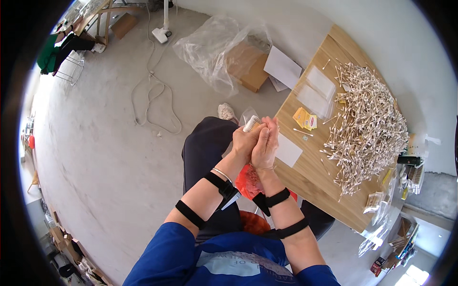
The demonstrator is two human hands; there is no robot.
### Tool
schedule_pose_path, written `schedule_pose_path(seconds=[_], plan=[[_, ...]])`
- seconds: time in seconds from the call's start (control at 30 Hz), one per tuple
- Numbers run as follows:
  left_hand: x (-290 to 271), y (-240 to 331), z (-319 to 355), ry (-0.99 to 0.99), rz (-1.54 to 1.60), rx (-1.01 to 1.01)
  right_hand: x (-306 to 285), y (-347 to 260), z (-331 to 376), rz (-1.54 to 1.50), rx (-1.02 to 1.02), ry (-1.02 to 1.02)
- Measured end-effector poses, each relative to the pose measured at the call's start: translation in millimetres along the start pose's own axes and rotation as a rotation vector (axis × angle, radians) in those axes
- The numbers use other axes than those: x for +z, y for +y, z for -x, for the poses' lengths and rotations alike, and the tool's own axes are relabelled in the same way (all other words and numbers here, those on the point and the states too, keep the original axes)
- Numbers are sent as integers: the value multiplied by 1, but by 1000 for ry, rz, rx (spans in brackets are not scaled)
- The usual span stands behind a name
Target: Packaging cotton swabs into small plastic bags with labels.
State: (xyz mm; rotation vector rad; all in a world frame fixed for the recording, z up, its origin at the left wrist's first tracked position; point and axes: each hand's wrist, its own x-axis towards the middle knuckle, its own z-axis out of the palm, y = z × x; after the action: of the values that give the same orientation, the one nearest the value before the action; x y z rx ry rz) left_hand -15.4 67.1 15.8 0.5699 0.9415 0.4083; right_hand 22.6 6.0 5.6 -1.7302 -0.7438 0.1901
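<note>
Together, left grip [244, 143], right grip [265, 145]; swabs [251, 124] clasped

Looks like a packing workshop: concrete floor [109, 157], cotton swabs [367, 128] heaped on a wooden table [312, 176]!

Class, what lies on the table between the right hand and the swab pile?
In the head view: yellow cards, a loose swab, a small square and a white sheet.
</note>
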Motion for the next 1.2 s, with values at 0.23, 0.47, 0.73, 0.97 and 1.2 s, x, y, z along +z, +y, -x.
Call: schedule_pose_path(seconds=[0.23, 0.47, 0.73, 0.97, 1.2], plan=[[-25, -15, 6, 175, 42, 52, 5, 0, -1, 66, 29, -2], [-25, -22, 18, 131, 151, -44, 3, -3, -1, 45, 11, -11], [-25, -26, 9, 174, -95, 38, -2, -6, -3, 101, 9, -58], [-4, -7, 7, 102, 86, 5, 2, -5, -1, 58, 39, -29], [-5, -13, 6, 41, 55, 61, -1, -5, -2, 51, 39, -62]])
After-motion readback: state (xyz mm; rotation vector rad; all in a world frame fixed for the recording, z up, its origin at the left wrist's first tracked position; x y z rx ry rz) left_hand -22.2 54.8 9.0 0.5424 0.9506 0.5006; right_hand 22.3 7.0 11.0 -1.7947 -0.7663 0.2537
